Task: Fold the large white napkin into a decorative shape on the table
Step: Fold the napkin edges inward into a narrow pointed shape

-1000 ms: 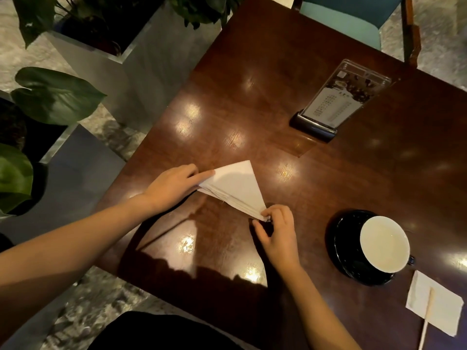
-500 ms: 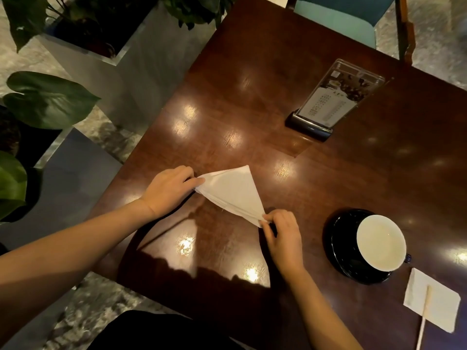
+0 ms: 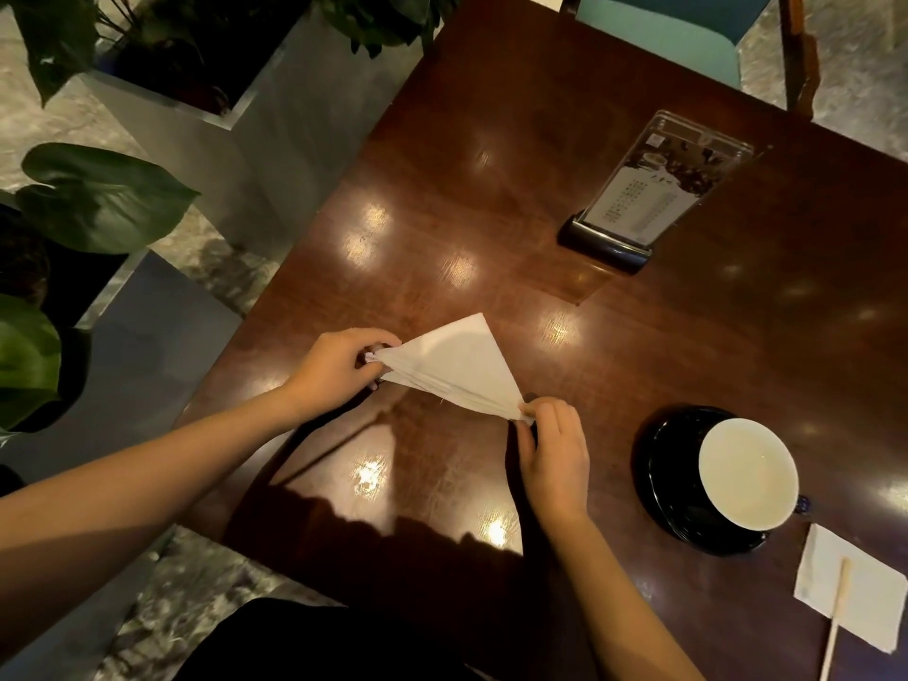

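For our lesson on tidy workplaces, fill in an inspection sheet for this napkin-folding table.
Surface: dark glossy table, light glare.
Job's things: napkin folded into a triangle.
Clutter: cup on saucer, paper square under a stick, menu stand; all apart from the napkin.
Hands: left hand pinches the napkin's left corner, right hand its right corner.
Cables: nothing seen.
Surroundings: plants at left, chair beyond the table.
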{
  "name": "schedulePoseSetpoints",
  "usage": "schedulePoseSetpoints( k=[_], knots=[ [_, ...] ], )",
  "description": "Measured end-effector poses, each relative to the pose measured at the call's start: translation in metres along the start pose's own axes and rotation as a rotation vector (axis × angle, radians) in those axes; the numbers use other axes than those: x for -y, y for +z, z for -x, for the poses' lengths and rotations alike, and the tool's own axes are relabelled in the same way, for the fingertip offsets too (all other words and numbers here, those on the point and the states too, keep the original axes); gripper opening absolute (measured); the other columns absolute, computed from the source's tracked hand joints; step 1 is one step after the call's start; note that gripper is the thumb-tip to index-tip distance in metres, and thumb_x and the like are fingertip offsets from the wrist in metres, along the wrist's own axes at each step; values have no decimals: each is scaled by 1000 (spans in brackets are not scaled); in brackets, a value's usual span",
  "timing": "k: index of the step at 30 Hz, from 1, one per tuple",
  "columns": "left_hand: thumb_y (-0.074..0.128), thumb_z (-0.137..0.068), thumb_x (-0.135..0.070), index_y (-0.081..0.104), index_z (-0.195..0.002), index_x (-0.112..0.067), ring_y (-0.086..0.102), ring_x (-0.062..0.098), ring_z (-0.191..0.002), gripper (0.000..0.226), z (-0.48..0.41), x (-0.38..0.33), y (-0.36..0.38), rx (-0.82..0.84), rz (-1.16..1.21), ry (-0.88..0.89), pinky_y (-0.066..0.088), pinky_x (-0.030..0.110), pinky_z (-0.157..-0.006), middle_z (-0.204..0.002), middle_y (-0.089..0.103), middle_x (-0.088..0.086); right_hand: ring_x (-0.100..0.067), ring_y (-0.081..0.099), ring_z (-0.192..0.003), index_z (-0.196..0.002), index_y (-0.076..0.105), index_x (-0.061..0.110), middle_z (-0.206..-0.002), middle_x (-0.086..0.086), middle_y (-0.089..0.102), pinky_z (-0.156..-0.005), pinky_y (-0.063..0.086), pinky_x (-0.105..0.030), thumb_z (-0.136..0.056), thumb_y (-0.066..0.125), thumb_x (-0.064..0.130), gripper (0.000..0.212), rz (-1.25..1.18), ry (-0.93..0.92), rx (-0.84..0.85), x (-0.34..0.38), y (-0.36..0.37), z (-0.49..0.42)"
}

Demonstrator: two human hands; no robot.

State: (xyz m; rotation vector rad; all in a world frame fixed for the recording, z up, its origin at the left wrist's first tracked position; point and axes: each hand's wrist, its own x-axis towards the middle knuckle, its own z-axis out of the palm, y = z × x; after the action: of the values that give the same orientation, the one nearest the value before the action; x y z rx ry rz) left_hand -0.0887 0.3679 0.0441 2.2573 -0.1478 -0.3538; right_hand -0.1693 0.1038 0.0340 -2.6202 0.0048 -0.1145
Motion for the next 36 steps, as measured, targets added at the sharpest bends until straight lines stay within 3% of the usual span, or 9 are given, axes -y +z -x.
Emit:
schedulePoseSetpoints(
  k=[6, 11, 14, 17, 20, 24, 29, 32, 36],
  knots=[
    [62, -83, 6, 64, -105, 0, 70, 11, -62, 23, 4, -2, 1, 43, 545, -367, 55, 15, -59, -85, 70, 13, -23, 57, -85, -95, 65, 6, -99, -7, 65, -75, 49, -35, -83, 69, 11, 14, 11, -91, 45, -11, 1, 2],
    [49, -86, 13, 58, -114, 3, 70, 23, -92, 31, 6, 4, -9, 195, 954, -504, 59, 30, -75, -102, 68, 18, -22, 55, -90, -94, 65, 6, -99, -7, 65, -79, 48, -35, -85, 67, 13, 11, -55, -71, 49, -11, -2, 2],
    [46, -89, 0, 55, -118, -4, 67, 31, -99, 31, 1, 4, -15, 270, 1087, -563, 59, 40, -77, -111, 66, 18, -20, 53, -89, -90, 64, 6, -97, -6, 63, -79, 48, -34, -85, 66, 8, 6, -86, -36, 42, -8, -1, 0],
    [54, -92, -27, 60, -111, -10, 67, 24, -78, 27, -9, -13, -8, 266, 726, -518, 58, 29, -58, -95, 65, 14, -18, 51, -86, -86, 61, 6, -93, -5, 61, -74, 46, -31, -84, 66, 5, 5, -157, 12, 43, -6, -1, -3],
    [58, -91, -27, 62, -96, -10, 60, 9, -55, 18, -17, -32, 6, 324, 294, -375, 48, 17, -45, -79, 61, 5, -15, 48, -86, -86, 58, 13, -92, 5, 56, -70, 41, -23, -86, 64, 7, 8, -269, 102, 76, -7, -5, -6],
    [58, -91, -19, 61, -97, -10, 63, 26, -82, 12, -13, -36, 10, 283, 122, -165, 52, 36, -69, -88, 61, 3, -10, 48, -85, -97, 56, 24, -95, 9, 53, -70, 40, -21, -84, 65, 10, 22, -355, 263, 183, -11, -13, -16],
    [57, -89, -25, 64, -92, -19, 56, 9, -80, 10, 1, -28, 8, 60, 12, 252, 40, 26, -66, -85, 64, -8, -6, 33, -117, -135, 40, 28, -125, 12, 45, -88, 35, -16, -80, 70, 28, 63, -388, 126, 472, -5, -30, -41],
    [55, -86, -26, 66, -93, -15, 50, 6, -90, 16, 1, -26, 11, -8, -61, 354, 38, 21, -73, -88, 59, -11, -4, 49, -108, -120, 55, 28, -115, 12, 58, -84, 42, -19, -84, 68, 26, 39, -483, 66, 471, 9, -32, -59],
    [51, -87, -34, 65, -92, -12, 53, 19, -90, 26, 5, -10, 15, 11, -246, 335, 44, 34, -77, -89, 65, 0, -13, 56, -87, -95, 70, 21, -87, 9, 64, -71, 42, -24, -85, 65, 13, 14, -333, -39, 384, 16, -20, -63]
  ],
)
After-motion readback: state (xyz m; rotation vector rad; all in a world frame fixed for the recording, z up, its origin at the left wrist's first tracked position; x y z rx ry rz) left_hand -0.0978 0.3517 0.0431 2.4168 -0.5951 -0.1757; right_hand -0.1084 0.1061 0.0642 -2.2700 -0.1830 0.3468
